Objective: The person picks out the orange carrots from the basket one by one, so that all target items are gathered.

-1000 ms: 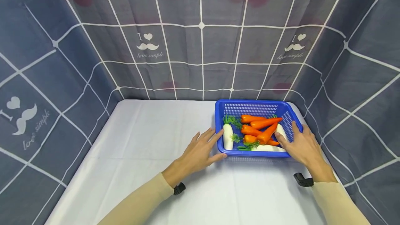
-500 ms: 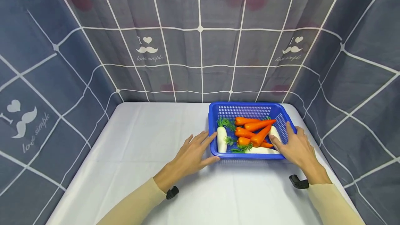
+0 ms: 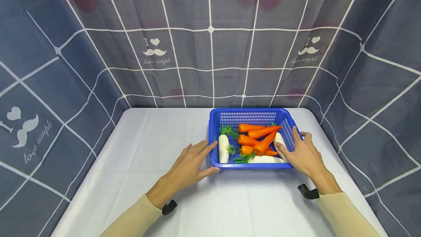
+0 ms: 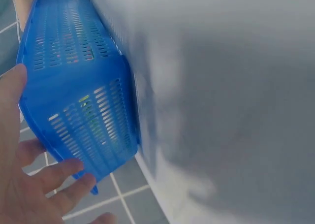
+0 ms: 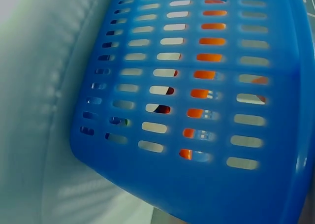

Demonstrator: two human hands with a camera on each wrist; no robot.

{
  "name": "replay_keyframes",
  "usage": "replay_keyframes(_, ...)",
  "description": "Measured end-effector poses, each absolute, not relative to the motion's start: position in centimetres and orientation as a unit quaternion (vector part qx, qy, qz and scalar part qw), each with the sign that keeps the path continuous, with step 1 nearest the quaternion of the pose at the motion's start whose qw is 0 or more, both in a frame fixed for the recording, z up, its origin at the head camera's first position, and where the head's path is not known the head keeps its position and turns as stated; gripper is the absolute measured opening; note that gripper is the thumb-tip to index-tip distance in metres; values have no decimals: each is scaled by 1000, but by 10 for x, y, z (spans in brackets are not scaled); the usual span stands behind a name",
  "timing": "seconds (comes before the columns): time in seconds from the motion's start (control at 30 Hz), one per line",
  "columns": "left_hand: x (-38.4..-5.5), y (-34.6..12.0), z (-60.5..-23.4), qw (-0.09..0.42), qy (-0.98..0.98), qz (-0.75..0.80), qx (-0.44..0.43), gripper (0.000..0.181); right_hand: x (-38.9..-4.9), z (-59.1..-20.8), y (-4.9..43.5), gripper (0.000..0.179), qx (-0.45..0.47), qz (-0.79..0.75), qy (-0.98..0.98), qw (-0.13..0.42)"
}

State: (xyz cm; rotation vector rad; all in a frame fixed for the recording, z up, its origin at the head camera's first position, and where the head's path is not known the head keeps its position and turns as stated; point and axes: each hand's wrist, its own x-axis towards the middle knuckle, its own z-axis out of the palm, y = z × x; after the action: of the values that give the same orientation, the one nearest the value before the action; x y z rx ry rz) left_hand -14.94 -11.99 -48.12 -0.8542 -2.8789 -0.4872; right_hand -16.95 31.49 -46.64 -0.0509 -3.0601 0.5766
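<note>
A blue perforated plastic basket (image 3: 251,165) sits on the white-covered table, holding several orange carrots (image 3: 264,142) and three white radishes (image 3: 223,148) with green tops. My left hand (image 3: 187,165) is at the basket's left side, fingers extended and thumb at the near left corner; the left wrist view shows its spread fingers (image 4: 59,175) beside the wall. My right hand (image 3: 304,154) grips the right rim, its thumb inside over one radish. In the right wrist view the slotted basket wall (image 5: 123,160) fills most of the frame and my right fingers are hidden.
Grey-blue curtains (image 3: 230,50) with white grid lines enclose the table at the back and both sides. White tablecloth (image 3: 158,138) extends left of the basket and in front of it. A dark wristband device (image 3: 308,192) shows at my right wrist.
The basket and its vegetables have slid left across the table. Both hands have moved left along with it, keeping their places at its two sides.
</note>
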Motion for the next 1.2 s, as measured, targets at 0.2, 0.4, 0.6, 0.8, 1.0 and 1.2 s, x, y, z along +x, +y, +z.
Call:
replay_keyframes(0.2, -148, -130, -477, 56, -948, -140, -280, 92, -171, -467, 310, 120, -14, 187, -982, 12)
replay_keyframes(0.4, -156, -126, -459, 80, -956, -100, -264, 90, -171, -471, 310, 120, -12, 198, -980, 4)
replay_keyframes(0.6, -176, -106, -433, 98, -949, -91, -287, 79, -173, -471, 312, 119, 15, 214, -977, -1)
replay_keyframes(0.8, -203, -75, -410, 71, -933, -88, -342, 70, -174, -475, 315, 117, 13, 226, -974, -4)
replay_keyframes(1.0, -230, -41, -396, 13, -924, -91, -370, 67, -172, -476, 315, 114, 14, 224, -974, -1)
replay_keyframes(1.2, -258, -8, -394, -90, -912, -133, -379, 64, -170, -476, 316, 113, 4, 224, -975, -1)
